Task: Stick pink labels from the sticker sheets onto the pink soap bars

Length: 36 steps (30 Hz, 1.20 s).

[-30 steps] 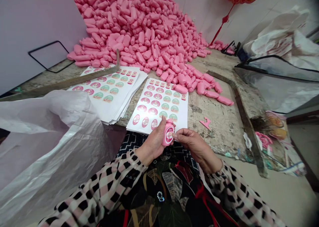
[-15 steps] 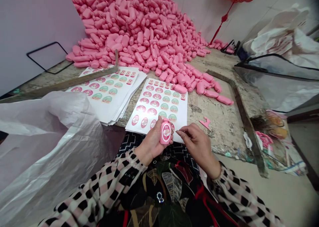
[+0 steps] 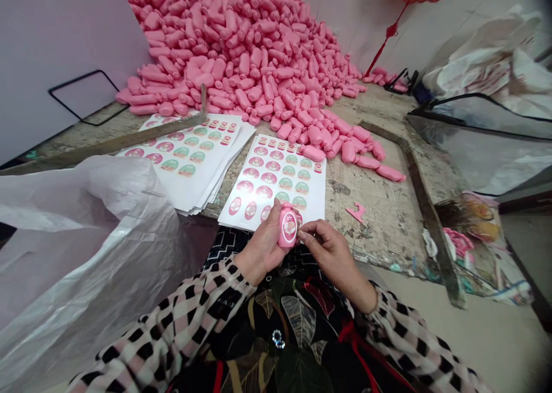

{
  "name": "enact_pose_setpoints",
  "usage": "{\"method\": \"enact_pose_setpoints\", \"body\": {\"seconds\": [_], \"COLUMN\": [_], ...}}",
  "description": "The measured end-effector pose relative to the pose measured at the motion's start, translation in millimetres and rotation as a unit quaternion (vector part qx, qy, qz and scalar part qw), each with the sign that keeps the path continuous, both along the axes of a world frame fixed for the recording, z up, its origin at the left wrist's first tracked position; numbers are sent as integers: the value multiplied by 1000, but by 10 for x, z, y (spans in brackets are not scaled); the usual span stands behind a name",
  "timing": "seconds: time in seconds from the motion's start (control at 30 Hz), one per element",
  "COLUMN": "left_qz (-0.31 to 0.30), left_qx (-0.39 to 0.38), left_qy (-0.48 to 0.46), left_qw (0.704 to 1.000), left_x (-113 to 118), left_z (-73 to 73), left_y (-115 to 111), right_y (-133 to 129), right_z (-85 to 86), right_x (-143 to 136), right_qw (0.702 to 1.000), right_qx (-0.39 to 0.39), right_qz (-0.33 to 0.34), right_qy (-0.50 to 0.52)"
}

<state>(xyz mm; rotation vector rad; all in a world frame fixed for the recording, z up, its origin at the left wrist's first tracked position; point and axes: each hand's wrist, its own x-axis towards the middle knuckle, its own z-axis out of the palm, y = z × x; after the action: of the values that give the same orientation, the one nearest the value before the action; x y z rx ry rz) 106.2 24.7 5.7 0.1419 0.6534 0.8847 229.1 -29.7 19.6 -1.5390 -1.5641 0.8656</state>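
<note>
In my left hand [image 3: 264,245] is a small pink plastic bottle [image 3: 287,243], fingers wrapped round it and thumb along its left side. The bottle stands nearly upright, its front bearing an oval pink-and-white sticker [image 3: 290,226]. My right hand [image 3: 330,252] is at the bottle's right edge with thumb and forefinger pinched together. Whether something small sits between those fingertips cannot be made out. Just beyond the hands lies a sheet of stickers [image 3: 254,174] with pink and green labels, its lower part partly hidden by my left hand and the bottle.
A large heap of pink bottles [image 3: 241,54] covers the back of the worn table [image 3: 345,189]. Another stack of sticker sheets [image 3: 202,180] lies left, under a wooden strip [image 3: 107,146]. A white plastic sack [image 3: 99,209] hangs at the front left. A pink scrap [image 3: 356,212] lies right.
My right hand has moved left, bringing its pinched fingertips to the bottle's edge. The bottle has turned slightly in my left hand.
</note>
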Motion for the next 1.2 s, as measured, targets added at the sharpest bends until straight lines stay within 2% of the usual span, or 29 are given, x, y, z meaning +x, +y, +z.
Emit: {"method": "enact_pose_setpoints", "body": {"seconds": [0.13,0.27,0.47,0.57,0.8,1.03,1.2], "left_qz": [9,16,7,-4,-14,-3,-23], "left_qx": [9,29,68,65,91,90,98], "left_qy": [-3,3,7,21,25,42,53], "left_qw": [1000,999,998,998,995,995,993], "left_x": [6,17,7,4,19,30,24], "left_z": [22,31,8,3,-8,38,17], "left_y": [-5,-12,-26,-34,-53,-67,-62], "right_y": [-10,-1,38,43,17,19,17], "right_z": [-12,-62,-87,-90,-110,-79,-45], "right_x": [-23,-50,-69,-67,-49,-42,-28], "right_qw": [1000,992,955,939,918,919,919], "right_qx": [-9,-65,-143,-168,-199,-217,-225], "right_qz": [-17,-62,-64,-73,-80,-87,-80], "right_qy": [17,84,251,290,334,319,315]}}
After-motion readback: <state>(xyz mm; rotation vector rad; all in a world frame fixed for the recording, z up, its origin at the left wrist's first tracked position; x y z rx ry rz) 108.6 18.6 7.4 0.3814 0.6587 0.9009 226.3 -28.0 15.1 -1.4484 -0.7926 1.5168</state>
